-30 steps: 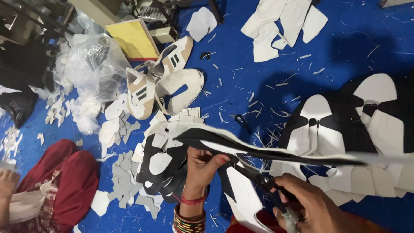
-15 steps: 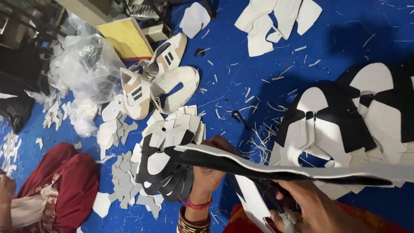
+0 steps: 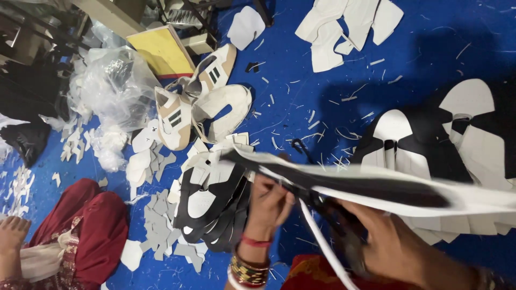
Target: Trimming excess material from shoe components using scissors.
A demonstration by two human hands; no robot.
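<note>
Here the left hand (image 3: 269, 207) pinches a thin, floppy black-and-white shoe panel (image 3: 376, 185) near its edge; the right hand (image 3: 392, 244) closes on scissors (image 3: 344, 231).

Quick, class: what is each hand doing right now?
Left hand: closed, gripping the black-and-white cut sheet from below.
Right hand: closed on scissors, blurred.

A bright blue floor (image 3: 419, 59) fills the view, evenly lit, with a soft shadow across its right half. Thin white offcut slivers (image 3: 312, 115) lie scattered over its middle. Toward the top left corner stand a yellow board (image 3: 158, 51) and dark machine frames (image 3: 32, 48), with crumpled clear plastic bags (image 3: 110, 80) beside them. Small grey scraps (image 3: 161, 225) lie near the bottom edge.
</note>
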